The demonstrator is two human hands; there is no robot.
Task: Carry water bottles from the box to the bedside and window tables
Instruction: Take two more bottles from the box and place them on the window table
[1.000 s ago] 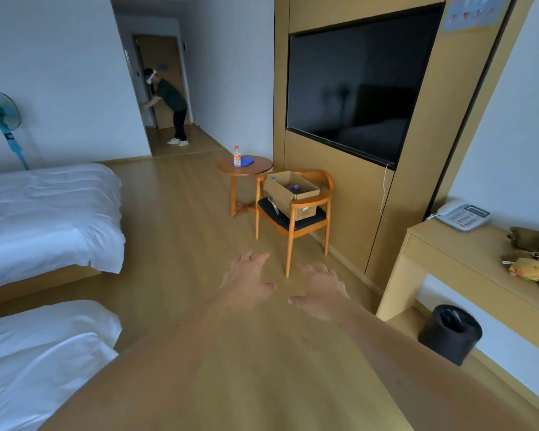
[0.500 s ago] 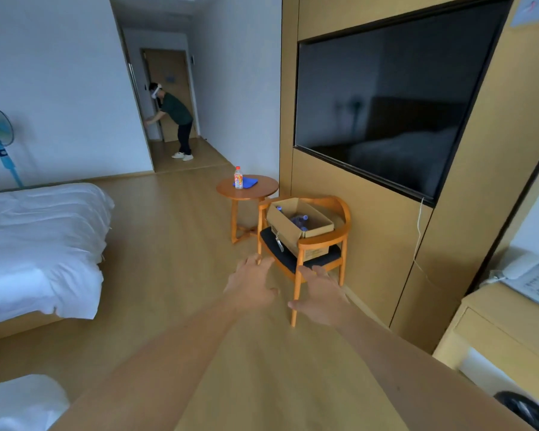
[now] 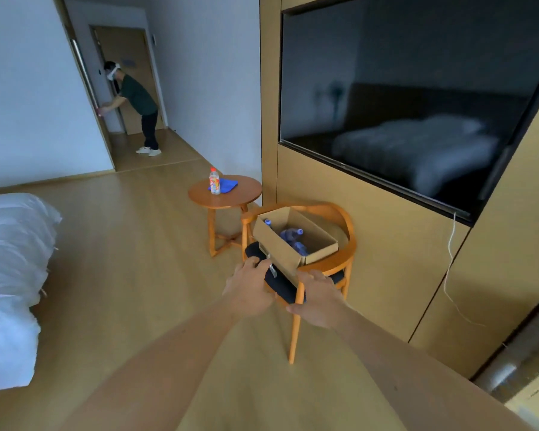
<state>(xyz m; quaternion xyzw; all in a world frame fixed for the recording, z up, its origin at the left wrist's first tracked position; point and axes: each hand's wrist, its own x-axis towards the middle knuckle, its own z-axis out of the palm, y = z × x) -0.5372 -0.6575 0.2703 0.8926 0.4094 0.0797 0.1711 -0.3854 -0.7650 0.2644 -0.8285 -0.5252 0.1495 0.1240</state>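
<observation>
We face a wood-floored room: a cardboard box (image 3: pixel 294 244) holding blue water bottles (image 3: pixel 291 237) sits on the arms of a wooden chair (image 3: pixel 339 259) beside the TV wall panel (image 3: pixel 371 244). Our left hand (image 3: pixel 251 290) and right hand (image 3: pixel 318 301) reach toward its near corner — each grip spread, holding nothing. Behind stands a round table (image 3: pixel 225 194) bearing a red-capped bottle (image 3: pixel 214 181) on a blue cloth (image 3: pixel 227 183); a white bed (image 3: pixel 10 259) lies left.

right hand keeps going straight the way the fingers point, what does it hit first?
Probably the near corner of the cardboard box resting on the wooden armchair. The right hand points at it with open fingers, holding nothing. Depth is unclear, so the chair's armrest could come first.
</observation>
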